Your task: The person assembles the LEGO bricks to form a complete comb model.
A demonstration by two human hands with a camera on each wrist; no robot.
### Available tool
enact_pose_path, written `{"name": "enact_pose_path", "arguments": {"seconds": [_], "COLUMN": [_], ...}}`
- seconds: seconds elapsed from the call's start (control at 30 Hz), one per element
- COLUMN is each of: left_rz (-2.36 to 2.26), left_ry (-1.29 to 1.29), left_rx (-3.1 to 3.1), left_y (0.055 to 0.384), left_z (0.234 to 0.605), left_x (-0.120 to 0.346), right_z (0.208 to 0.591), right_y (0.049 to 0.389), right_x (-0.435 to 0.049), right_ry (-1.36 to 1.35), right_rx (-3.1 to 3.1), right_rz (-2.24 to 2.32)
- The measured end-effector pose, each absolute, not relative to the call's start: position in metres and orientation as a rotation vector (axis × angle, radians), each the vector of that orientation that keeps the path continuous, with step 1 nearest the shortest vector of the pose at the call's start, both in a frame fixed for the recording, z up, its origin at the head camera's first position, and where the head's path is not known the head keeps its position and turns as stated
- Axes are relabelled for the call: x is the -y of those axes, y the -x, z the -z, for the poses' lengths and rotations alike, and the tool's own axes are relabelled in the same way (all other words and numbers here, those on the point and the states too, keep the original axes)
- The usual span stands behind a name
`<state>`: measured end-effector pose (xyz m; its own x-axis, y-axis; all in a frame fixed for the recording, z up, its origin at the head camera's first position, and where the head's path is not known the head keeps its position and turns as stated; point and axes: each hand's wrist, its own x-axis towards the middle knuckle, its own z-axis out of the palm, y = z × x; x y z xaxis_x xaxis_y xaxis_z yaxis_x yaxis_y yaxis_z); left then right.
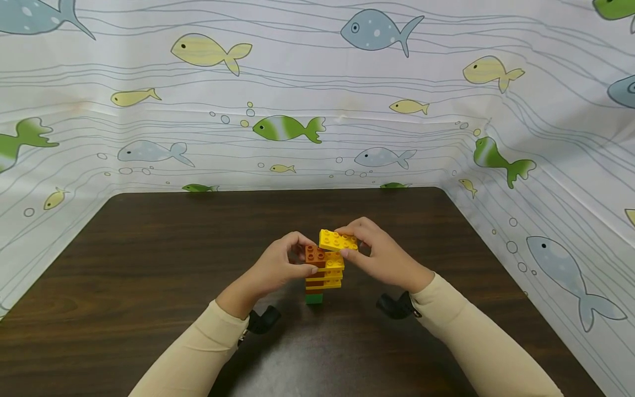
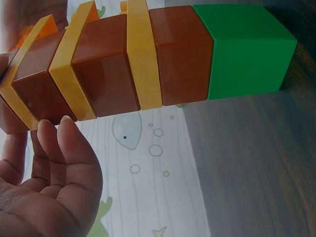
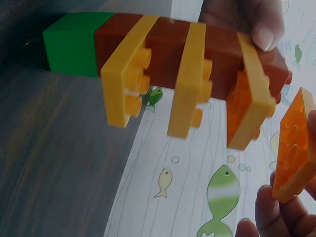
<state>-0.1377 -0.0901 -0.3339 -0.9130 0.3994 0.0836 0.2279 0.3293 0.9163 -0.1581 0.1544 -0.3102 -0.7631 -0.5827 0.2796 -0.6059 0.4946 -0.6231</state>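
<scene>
A tower of toy building bricks stands upright on the table. Its base is a green brick [image 1: 314,299]; above it, brown bricks [image 2: 103,64] alternate with three thin yellow bricks [image 3: 187,84] that jut out to the right. On top is a brown brick [image 1: 315,254] with bare studs. My left hand [image 1: 273,266] holds the tower near its top, thumb in front and fingers behind. Between thumb and fingers, my right hand [image 1: 387,258] pinches another thin yellow brick [image 1: 337,240], slightly tilted. In the right wrist view this brick is apart from the tower's top.
The dark brown wooden table [image 1: 149,286] extends around the tower. A white fish-patterned curtain [image 1: 307,82] rises behind the table and along its sides. Small black cameras [image 1: 394,306] are strapped at both wrists.
</scene>
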Motion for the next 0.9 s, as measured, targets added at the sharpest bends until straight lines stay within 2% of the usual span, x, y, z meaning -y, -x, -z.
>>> {"name": "enact_pose_path", "arguments": {"seconds": [0.9], "left_rz": [-1.647], "left_ry": [-0.608], "left_rx": [-2.404], "left_y": [0.139], "left_z": [0.334], "left_x": [0.092], "right_z": [0.305], "right_y": [0.153], "right_x": [-0.137], "right_ry": [-1.265], "right_rx": [2.651], "right_rz": [-1.027]}}
